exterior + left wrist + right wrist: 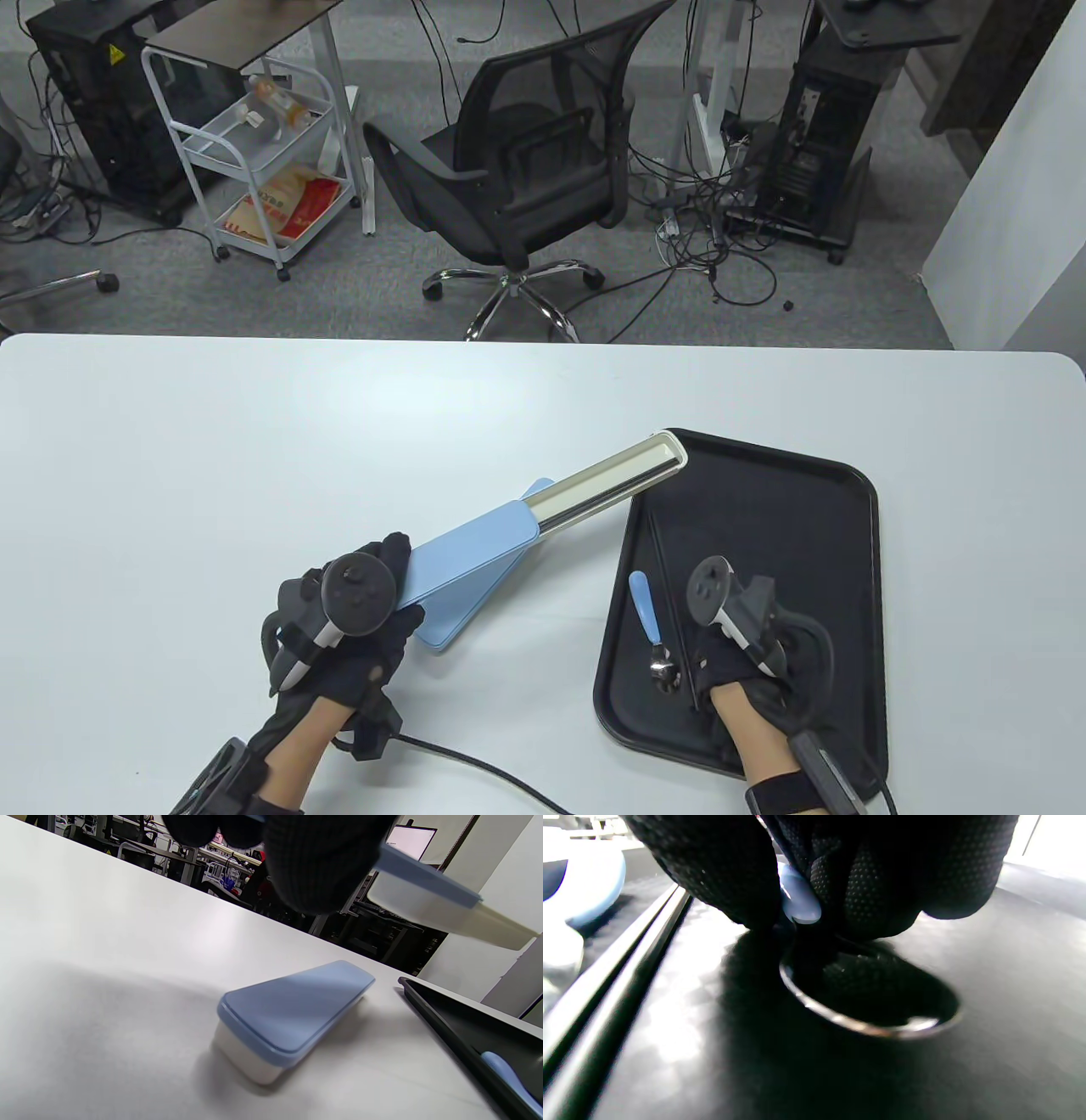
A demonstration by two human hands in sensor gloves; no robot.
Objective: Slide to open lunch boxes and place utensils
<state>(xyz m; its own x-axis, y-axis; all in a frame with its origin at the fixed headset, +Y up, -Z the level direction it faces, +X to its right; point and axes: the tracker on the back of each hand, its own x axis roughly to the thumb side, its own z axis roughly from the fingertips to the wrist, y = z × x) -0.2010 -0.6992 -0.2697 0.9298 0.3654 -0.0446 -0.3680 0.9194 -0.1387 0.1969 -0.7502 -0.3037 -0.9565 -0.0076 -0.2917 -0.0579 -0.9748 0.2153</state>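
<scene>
My left hand (pixel 352 615) grips a long lunch box (pixel 509 531) and holds it above the table. Its blue lid (pixel 475 552) is slid back, so the cream tray (pixel 611 477) sticks out toward the black tray (pixel 814 509). In the left wrist view this box (pixel 428 895) hangs from my fingers (pixel 322 861). A second, closed blue-lidded box (pixel 292 1018) lies on the table under it. My right hand (pixel 730 662) is down on the black tray. Its fingertips (pixel 746 887) pinch the blue-handled spoon (pixel 649 615) just above the bowl (pixel 869 1005).
Dark chopsticks (pixel 670 586) lie on the black tray beside the spoon and also show in the right wrist view (pixel 606 976). The tray's edge (pixel 441 1018) is right of the closed box. A glove cable (pixel 475 760) trails across the table's front.
</scene>
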